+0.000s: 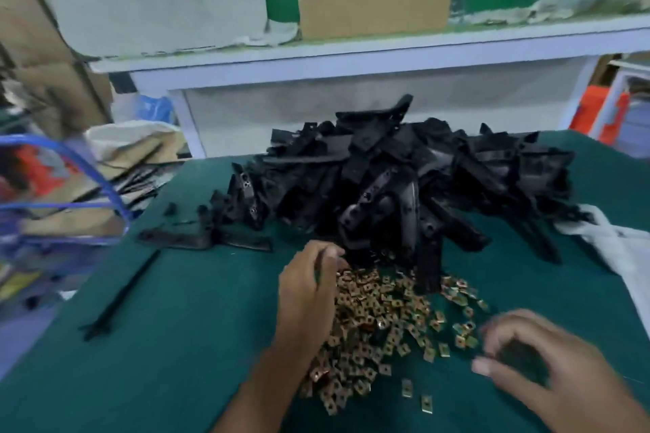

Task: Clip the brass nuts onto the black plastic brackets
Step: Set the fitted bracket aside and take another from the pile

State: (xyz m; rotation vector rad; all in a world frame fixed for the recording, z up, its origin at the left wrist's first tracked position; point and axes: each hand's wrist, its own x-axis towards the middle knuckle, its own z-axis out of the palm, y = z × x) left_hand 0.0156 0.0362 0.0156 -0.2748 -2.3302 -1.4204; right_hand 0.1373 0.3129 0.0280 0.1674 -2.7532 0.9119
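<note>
So I'm looking down at a green table (169, 309) with a big heap of black plastic brackets (404, 179) piled at the far side, and a spread of brass nuts (380, 323) lying right in front of that heap, nearer to me. A few nuts sit apart from the rest at the near edge of the spread.

My left hand (309, 292) reaches in over the left side of the nuts, fingertips up at the foot of the bracket heap. The fingers are curled, but honestly I can't tell whether they're pinching a nut or a bracket or nothing at all; it's dark in there. My right hand (534, 358) is over the table just right of the nuts, fingers curved with the thumb tip out to the left. It's badly blurred, so I can't tell if there's anything held in it either.

Off to the left, one long thin black strip (123, 295) lies on the table by itself, well apart from the heap. A cardboard box (373, 7) sits on the white shelf (351, 53) behind the table.
</note>
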